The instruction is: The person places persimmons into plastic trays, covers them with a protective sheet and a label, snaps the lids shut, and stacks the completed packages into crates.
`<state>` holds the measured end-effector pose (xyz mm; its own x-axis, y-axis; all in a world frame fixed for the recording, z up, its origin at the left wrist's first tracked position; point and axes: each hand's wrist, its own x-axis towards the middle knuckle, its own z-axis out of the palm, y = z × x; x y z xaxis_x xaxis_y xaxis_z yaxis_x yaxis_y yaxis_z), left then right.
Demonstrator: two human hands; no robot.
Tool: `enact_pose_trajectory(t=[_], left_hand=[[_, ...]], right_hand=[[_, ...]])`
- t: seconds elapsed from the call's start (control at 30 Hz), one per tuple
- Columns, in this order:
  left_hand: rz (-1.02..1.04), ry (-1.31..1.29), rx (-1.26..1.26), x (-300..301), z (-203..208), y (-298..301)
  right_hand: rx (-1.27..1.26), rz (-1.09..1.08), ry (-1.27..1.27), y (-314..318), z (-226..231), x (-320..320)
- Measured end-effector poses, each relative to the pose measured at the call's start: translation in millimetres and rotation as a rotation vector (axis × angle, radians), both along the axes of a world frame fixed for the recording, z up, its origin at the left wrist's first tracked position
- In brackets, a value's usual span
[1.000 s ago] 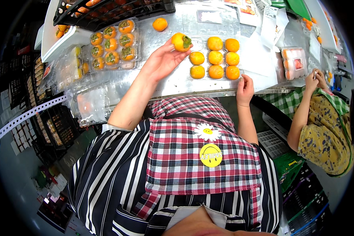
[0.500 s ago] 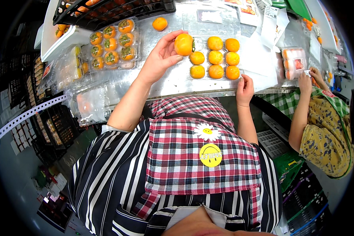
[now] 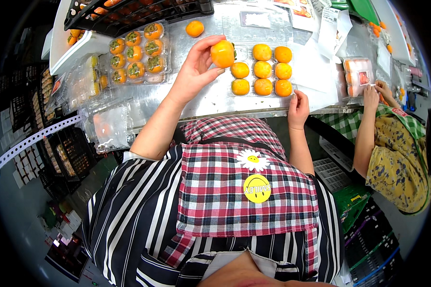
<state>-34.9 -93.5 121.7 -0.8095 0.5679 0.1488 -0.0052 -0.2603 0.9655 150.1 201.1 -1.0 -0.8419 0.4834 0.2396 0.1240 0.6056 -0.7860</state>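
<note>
Silver metal desk (image 3: 208, 98) below, my left hand (image 3: 195, 71) is gripping a round orange persimmon (image 3: 222, 54) near the clear plastic tray (image 3: 244, 53), now turned so smooth skin is showing; right hand (image 3: 298, 112) grip unclear.

Bare table (image 3: 179, 48) is running between nine stem-up fruits (image 3: 134, 54) and the left hand (image 3: 199, 67), with a loose fruit (image 3: 194, 28) sitting toward the far end. A black crate (image 3: 167, 17) is blocking the far left. Eight fruits (image 3: 262, 70) are leaving one gap beside the held fruit (image 3: 222, 53); the right hand (image 3: 298, 111) is bordering their near right corner.
</note>
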Motion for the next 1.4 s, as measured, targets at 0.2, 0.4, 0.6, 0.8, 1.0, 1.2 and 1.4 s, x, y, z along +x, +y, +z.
enact_pose_trajectory(t=[0.2,0.4,0.6,0.8,1.0,1.2,1.4], left_hand=[[-0.315,-0.580,0.305,1.1,4.5,-7.0],[-0.324,-0.795,0.361,10.2,1.8,-9.3],[-0.352,-0.742,0.241,19.5,-3.3,-18.0],[-0.338,-0.713,0.190,31.6,-2.5,-28.7],[-0.340,-0.664,0.121,41.2,-5.0,-34.8],[-0.334,-0.708,0.135,45.0,-10.6,-38.5],[-0.160,-0.414,-0.273,37.1,3.7,-29.3]], right_hand=[[-0.158,-0.066,-0.046,0.0,8.2,-6.7],[-0.630,-0.029,-0.200,-22.3,81.8,-48.1],[-0.675,0.479,-0.131,-83.3,144.7,-98.5],[-0.601,0.604,-0.304,-112.8,155.2,-110.4],[-0.646,0.661,-0.406,-119.5,152.1,-106.2],[-0.750,0.662,-0.515,-118.9,144.6,-105.5],[-0.821,0.598,-0.474,-116.8,134.6,-99.7]])
